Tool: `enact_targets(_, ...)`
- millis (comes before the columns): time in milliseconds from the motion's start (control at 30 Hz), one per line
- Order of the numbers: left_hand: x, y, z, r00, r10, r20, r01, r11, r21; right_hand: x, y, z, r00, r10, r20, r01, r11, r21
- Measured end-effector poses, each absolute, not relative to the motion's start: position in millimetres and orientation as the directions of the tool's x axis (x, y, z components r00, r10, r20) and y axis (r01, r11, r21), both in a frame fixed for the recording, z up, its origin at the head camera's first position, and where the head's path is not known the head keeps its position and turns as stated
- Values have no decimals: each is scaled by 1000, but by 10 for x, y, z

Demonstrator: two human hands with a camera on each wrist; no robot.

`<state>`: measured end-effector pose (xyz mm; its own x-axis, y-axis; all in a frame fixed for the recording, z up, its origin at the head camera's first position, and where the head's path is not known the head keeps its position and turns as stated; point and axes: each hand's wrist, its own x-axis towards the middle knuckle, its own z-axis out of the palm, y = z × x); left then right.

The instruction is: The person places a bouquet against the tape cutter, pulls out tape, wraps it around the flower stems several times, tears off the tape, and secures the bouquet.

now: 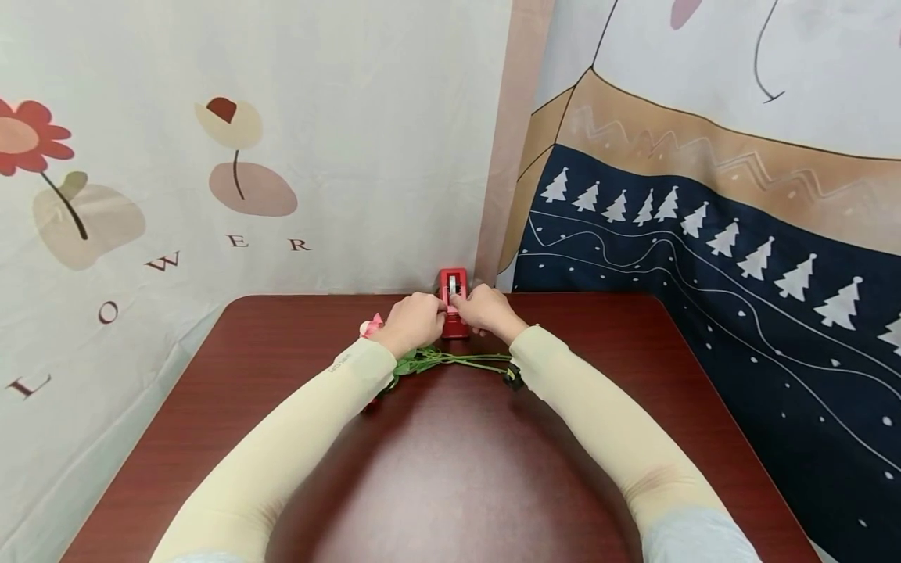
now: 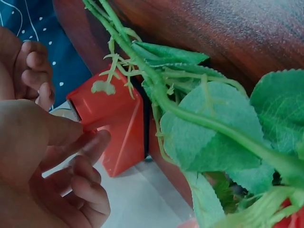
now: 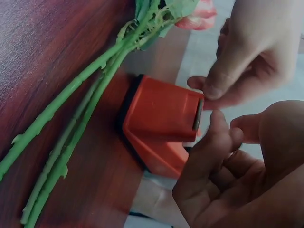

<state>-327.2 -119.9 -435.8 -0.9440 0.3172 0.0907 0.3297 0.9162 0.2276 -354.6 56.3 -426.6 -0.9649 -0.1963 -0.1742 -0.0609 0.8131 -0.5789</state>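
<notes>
We have both hands at the far edge of the dark red worktop (image 1: 450, 469), meeting on a small red tape dispenser (image 1: 454, 303) that stands close to the backdrop. Our left hand (image 1: 413, 320) pinches at the top of the dispenser, thumb and forefinger closed near the slot where the tape comes out. Our right hand (image 1: 487, 310) comes in from the other side, its fingers (image 3: 209, 142) curled against the same end. Whether it grips the tape or only steadies the housing, we cannot tell from these views.

The artificial flowers (image 1: 450, 361) lie flat on the worktop just in front of the dispenser, between our wrists. Their green stems (image 3: 71, 123) run side by side, the leaves (image 2: 223, 142) and a pink bloom (image 1: 371, 325) lie towards our left.

As we judge it, the work is at an early stage. The stems are gathered and laid together, but we see no tape around them yet, and no free strip shows clearly. Drawing a length of tape, cutting it and binding the stems seem to be left.
</notes>
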Motion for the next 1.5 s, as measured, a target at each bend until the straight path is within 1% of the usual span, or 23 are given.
enact_targets(100, -3260, -1186, -4371, -945, 312, 100, 327, 918, 224, -3562, 499, -4274, -971, -162, -178, -34, 822, -569)
enact_targets(233, -3244, -1184, -4376, -948, 301, 101, 316, 921, 229, -3599, 467, -4287, -974, -123, -192, 13, 811, -585)
enact_targets(567, -3222, -1186, -4361, -947, 303, 109, 320, 919, 229, -3609, 485, -4265, -954, -120, -273, 88, 764, -639)
enact_targets(800, -3224, -1169, -4353, -949, 298, 105, 314, 924, 220, -3528, 582, -4247, -918, -185, -351, 183, 587, -789)
enact_targets(967, -3240, -1164, -4352, -949, 297, 102, 313, 921, 230, -3518, 626, -4268, -892, -198, -407, 262, 506, -821)
enact_targets(1100, -3254, -1171, -4387, -948, 306, 86, 317, 920, 230, -3517, 618, -4322, -870, -204, -449, 338, 415, -844)
enact_targets(1267, -3269, -1176, -4413, -947, 305, 102, 321, 919, 228, -3510, 607, -4396, -875, -204, -439, 369, 305, -878)
enact_targets(1500, -3291, -1177, -4378, -948, 300, 107, 318, 921, 226, -3464, 609, -4337, -914, -201, -352, 322, 169, -932)
